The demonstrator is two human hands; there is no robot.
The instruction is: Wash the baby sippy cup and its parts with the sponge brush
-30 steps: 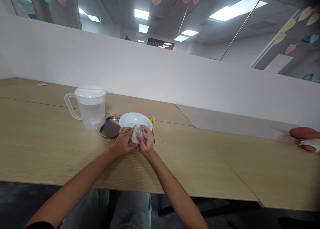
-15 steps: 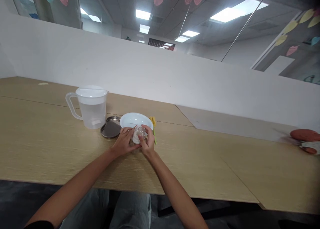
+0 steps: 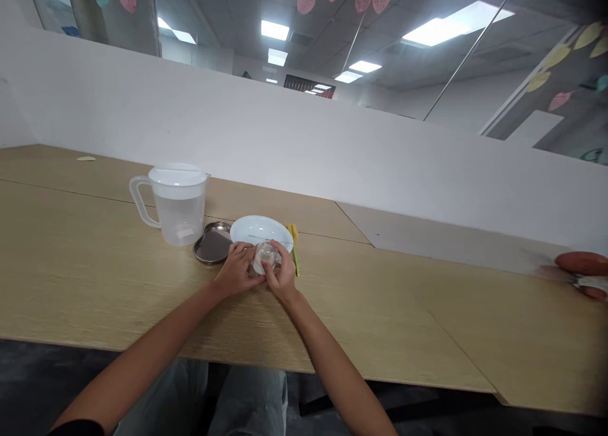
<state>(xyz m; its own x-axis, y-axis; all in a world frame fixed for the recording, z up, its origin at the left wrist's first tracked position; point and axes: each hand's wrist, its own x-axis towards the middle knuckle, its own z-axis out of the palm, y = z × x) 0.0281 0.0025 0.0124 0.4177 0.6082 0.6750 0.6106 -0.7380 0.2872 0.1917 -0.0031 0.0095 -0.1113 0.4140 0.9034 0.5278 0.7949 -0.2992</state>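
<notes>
Between both hands is what looks like a baby bottle [image 3: 266,253], seen from above, with a white collar and a clear domed top. My left hand [image 3: 236,272] is wrapped round its left side, lower down. My right hand [image 3: 284,274] grips the collar and top from the right, thumb in front and fingers behind. The bottle's body is mostly hidden by my fingers. Right behind it lies a white oval bowl [image 3: 251,227]. Beside the bowl, partly covered by my right hand, is a brush [image 3: 292,233] with a yellow head and a green handle.
A clear lidded pitcher [image 3: 179,205] holding clear liquid stands to the left. A round metal tray [image 3: 212,243] lies between it and the bowl. A white wall [image 3: 266,132] borders the wooden table [image 3: 380,309] at the back. Reddish-brown objects [image 3: 582,263] sit at the far right.
The view has shifted slightly. My right-hand fingers have moved a little on the bottle's top and collar; both hands keep their hold.
</notes>
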